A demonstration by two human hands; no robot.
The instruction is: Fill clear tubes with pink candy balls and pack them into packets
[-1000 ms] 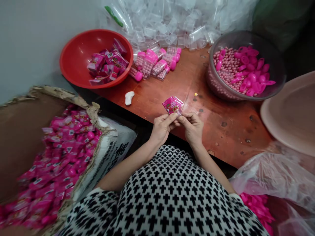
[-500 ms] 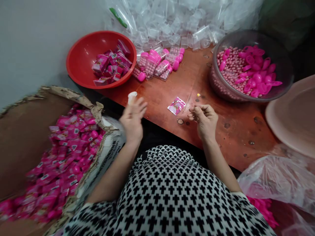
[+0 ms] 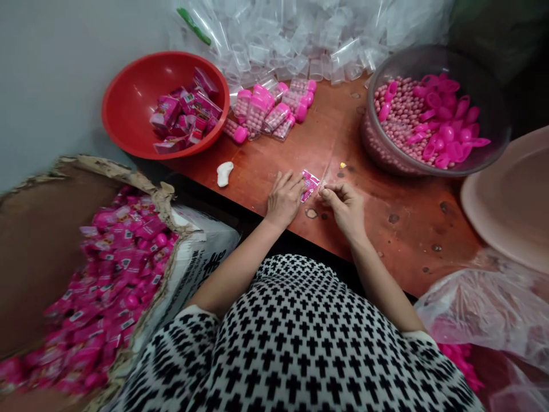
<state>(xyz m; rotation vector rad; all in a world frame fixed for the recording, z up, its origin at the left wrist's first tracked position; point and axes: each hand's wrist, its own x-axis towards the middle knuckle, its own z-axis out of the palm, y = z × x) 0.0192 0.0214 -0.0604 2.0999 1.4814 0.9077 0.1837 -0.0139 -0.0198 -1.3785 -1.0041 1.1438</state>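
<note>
A flat pink sachet with printed artwork lies on the reddish wooden table. My left hand rests palm down with its fingers stretched out, the fingertips over the sachet's left edge. At the sachet's right side, the thumb and fingertips of my right hand are pinched together. Whatever sits in that pinch is too small to make out. Just beyond my right hand is a tiny yellow piece. A small white curved object lies farther left, near the table's front edge.
A red bowl holds pink packs. Beside it lie bead-filled clear tubes with pink caps. Clear empty tubes pile up behind. The dark bowl contains pink beads and spoon-like pieces. A torn carton of pink packs stands at left.
My left hand has swung right from beside the white object and come down on the sachet's left edge. My right hand has shifted slightly left, up to the sachet, still pinched.
</note>
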